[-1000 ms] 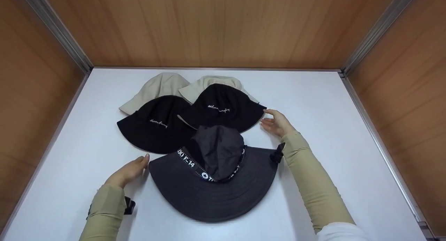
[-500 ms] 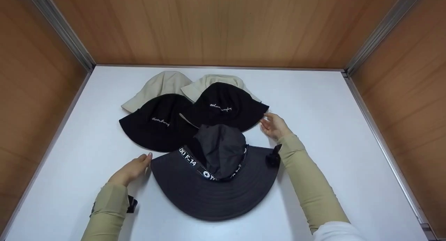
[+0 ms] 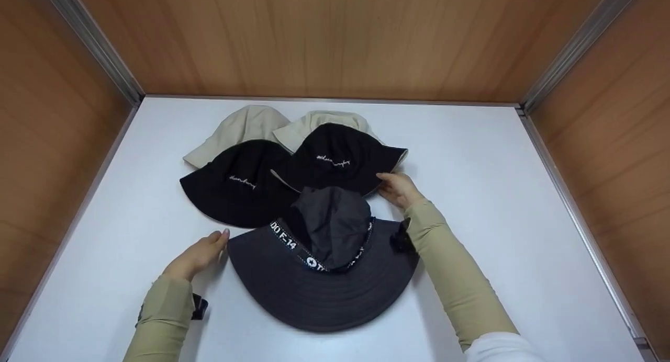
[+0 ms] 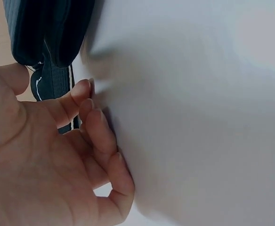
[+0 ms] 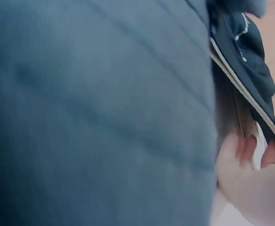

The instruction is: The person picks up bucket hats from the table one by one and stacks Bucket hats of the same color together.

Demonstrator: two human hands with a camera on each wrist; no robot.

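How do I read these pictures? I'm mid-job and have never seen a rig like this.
There's no machine: these are a person's bare hands. The wide picture is taken from the head, looking down; the two close ones are from the left and right wrists.

On the white table are five hats: a left beige hat and right beige hat at the back, a left black hat and right black hat in front of them, and a grey hat nearest.

The right hand pinches the right black hat's brim. The left hand is at the grey hat's left edge; whether it touches is unclear.
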